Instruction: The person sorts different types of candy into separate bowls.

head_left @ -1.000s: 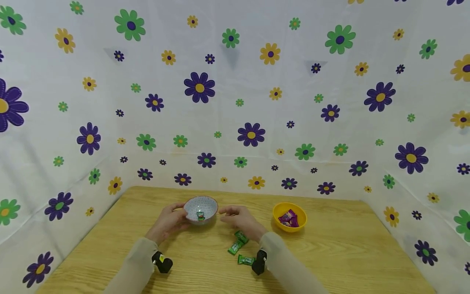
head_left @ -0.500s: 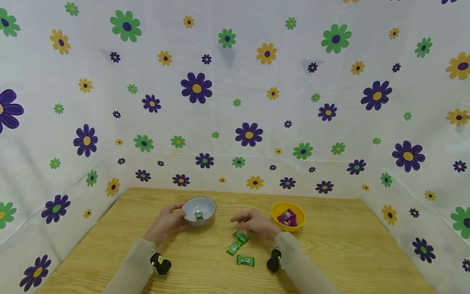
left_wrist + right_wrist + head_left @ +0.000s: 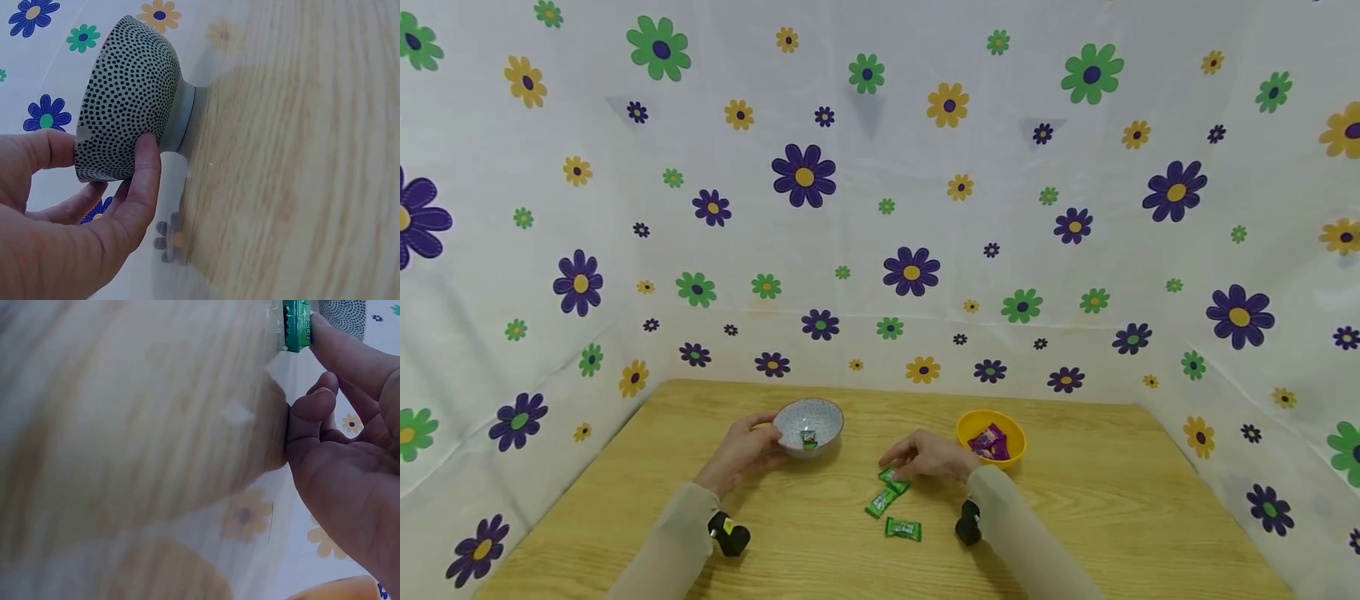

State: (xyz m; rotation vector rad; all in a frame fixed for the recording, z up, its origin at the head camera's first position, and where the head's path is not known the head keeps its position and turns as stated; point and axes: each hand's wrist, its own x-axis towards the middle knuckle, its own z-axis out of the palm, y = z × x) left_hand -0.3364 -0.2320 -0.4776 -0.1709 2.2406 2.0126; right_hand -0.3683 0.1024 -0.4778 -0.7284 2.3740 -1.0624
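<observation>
My left hand (image 3: 747, 454) grips the left side of a speckled bowl (image 3: 125, 94), thumb and fingers at its wall and rim. Inside that bowl, in the head view, lies a small green-wrapped candy (image 3: 808, 437). My right hand (image 3: 931, 457) is low over the table, its thumb at a green-wrapped candy (image 3: 892, 477) that it partly covers. In the right wrist view the thumb tip meets the candy's wrapper (image 3: 298, 326), while the other fingers are bent, with a gap to the thumb. Two more green candies, a nearer one (image 3: 881, 502) and a front one (image 3: 903, 529), lie close by.
A yellow bowl (image 3: 1011, 458) with several purple-wrapped candies (image 3: 989, 442) stands just right of my right hand. The wooden table (image 3: 1112, 500) backs onto a white sheet (image 3: 865, 242) printed with flowers, which also runs along both sides.
My right hand has drawn away from the speckled bowl, moved right and come down to the farthest green candy. My left hand stays on the bowl.
</observation>
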